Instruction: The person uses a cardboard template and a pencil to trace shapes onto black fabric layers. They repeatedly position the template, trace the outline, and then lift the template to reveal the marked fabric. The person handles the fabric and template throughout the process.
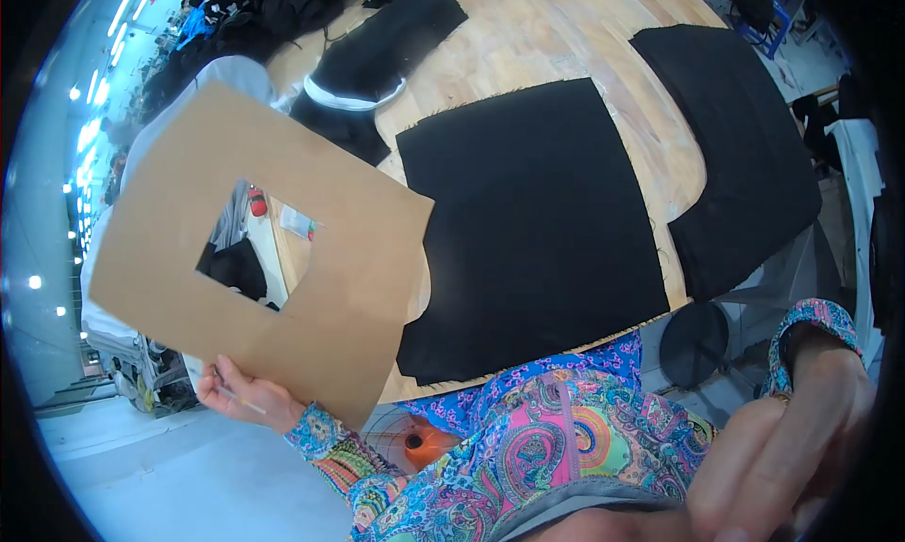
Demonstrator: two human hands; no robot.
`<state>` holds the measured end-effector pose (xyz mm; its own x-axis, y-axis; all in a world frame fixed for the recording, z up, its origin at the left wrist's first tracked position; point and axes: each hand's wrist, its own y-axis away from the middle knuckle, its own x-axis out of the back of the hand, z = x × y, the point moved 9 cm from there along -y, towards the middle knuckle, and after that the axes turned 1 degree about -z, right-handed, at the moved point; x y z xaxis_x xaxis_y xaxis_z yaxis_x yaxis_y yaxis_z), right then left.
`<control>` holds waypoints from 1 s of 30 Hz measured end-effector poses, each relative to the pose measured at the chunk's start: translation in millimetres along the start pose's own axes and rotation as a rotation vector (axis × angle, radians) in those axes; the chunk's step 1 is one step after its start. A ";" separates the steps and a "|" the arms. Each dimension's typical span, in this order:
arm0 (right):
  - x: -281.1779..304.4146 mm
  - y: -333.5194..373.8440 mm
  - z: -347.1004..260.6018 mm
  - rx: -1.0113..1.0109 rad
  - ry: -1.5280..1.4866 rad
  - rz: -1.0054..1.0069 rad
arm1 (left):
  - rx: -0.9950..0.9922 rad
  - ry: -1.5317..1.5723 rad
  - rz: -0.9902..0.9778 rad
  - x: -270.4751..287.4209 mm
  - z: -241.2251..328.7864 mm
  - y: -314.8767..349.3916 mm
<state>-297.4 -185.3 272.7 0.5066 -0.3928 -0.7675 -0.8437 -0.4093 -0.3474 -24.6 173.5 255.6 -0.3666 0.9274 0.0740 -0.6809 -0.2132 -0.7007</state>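
Brown card [311,156], one, stiff, with a four-sided window cut through it: held tilted at the left of the table [528,28], overlapping in view the near-left edge of the middle black cloth; whether the two touch cannot be told. Left hand [250,398]: grasping the card at its lower edge, a thin white stick, possibly a pen, lying among the fingers. Right hand [782,452]: raised close to the camera, fingers bent, away from the cloth; whether it holds anything cannot be told. Middle black cloth [537,221]: one panel, spread flat, notched at the left, edges frayed. Right black cloth [749,146]: lying at the table's right side. Further dark pieces [391,42], with a white band, and a dark heap [278,19]: far left. Condition of work, by judgement: early; cloth already cut and laid out, card not lying flat on it, no drawn outline discernible on the middle panel.
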 end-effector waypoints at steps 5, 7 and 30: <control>15.7 33.2 -43.9 0.295 0.480 0.409 | 0.005 0.323 0.007 3.4 11.9 -9.0; 50.1 38.2 -54.8 0.506 0.953 0.730 | 0.100 0.431 0.003 -1.7 12.2 -3.9; 228.0 146.0 140.2 -0.015 0.220 1.323 | 0.734 0.268 -0.751 -194.4 -180.9 184.5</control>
<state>-330.0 -219.1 -28.6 -0.6635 -0.6211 -0.4171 -0.7174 0.3699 0.5904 35.7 9.4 -16.4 0.3925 0.9156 0.0875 -0.9195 0.3883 0.0610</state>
